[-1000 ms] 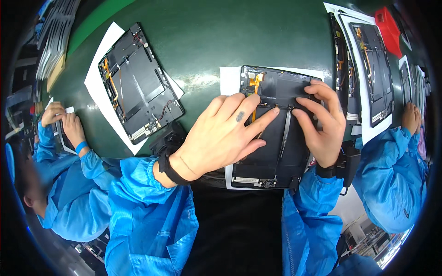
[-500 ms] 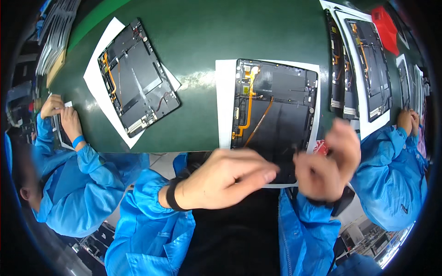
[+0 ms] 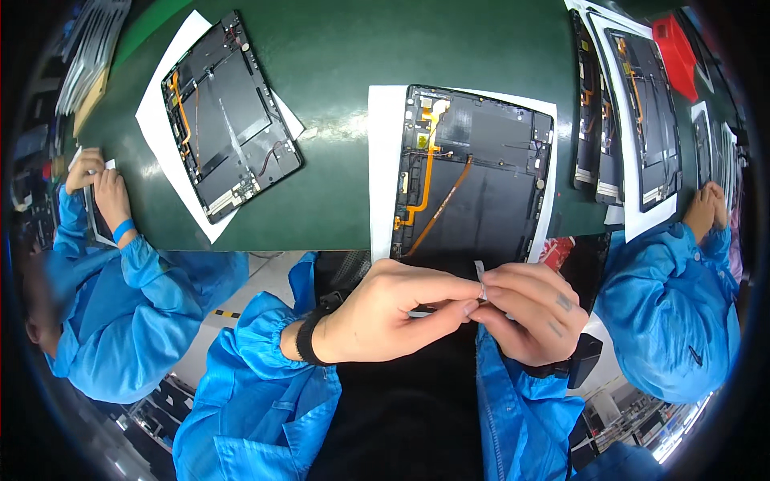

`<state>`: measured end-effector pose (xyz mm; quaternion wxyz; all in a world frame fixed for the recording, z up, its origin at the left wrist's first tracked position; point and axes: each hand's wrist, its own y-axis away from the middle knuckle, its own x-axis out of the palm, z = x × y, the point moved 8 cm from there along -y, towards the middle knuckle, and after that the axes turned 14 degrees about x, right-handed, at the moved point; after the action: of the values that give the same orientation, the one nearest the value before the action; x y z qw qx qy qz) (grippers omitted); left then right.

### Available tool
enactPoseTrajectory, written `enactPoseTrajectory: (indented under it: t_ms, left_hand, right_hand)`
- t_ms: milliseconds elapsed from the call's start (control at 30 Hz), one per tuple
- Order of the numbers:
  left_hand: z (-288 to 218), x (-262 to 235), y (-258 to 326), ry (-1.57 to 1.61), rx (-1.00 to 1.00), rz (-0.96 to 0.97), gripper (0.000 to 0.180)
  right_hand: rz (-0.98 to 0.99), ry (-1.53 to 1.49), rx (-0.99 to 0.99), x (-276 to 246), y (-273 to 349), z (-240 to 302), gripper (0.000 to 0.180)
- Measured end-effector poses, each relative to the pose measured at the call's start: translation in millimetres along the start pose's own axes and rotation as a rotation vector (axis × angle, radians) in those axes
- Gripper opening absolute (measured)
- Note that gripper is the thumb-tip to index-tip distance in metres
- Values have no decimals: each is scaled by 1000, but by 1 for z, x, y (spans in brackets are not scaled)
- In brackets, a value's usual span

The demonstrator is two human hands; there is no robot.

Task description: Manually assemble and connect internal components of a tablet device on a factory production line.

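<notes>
In front of me a black tablet back housing lies on a white sheet, with orange flat cables along its left part. Over its near edge my two hands meet at the fingertips. A small pale strip sticks up between them. My left hand is closed in a pinch at the strip's lower end. Thumb and fingers of my right hand are pressed together on the same strip. The hands hide the near end of the housing.
A similar housing rests tilted on paper to the left. More housings stand at the right, beside a red bin. Co-workers' hands are at the left and right table edges. A red-and-white wrapper shows near my right hand.
My right hand has come left and down to meet my left fingertips. The pale strip now shows between them. My left hand stays nearly in place.
</notes>
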<state>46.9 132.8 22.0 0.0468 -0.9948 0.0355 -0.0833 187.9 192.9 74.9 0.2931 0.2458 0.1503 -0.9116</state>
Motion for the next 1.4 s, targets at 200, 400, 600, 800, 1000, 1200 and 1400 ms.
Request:
enactPoseTrajectory:
  t_ms: [200, 400, 600, 800, 1000, 1200, 1400]
  left_hand:
    - [-8, 8, 0, -83, 206, 41, 27]
    - [-15, 12, -4, -245, 263, 83, 22]
    - [-7, 13, 2, -208, 234, 145, 32]
    - [-3, 8, -2, -137, 138, 101, 16]
    - [-4, 8, -4, -192, 154, 120, 16]
    - [-4, 12, -4, -217, 154, 162, 19]
    - [-10, 9, -5, -218, 220, 119, 18]
  right_hand:
    - [69, 11, 10, -4, 3, -3, 36]
    - [38, 169, 13, -2, 0, 5, 28]
    - [102, 97, 119, 0, 0, -12, 25]
    - [96, 177, -96, 0, 0, 5, 29]
    - [59, 274, -163, 2, 2, 11, 31]
    - [14, 376, -163, 8, 5, 14, 27]
    - [-121, 423, -183, 13, 9, 13, 19]
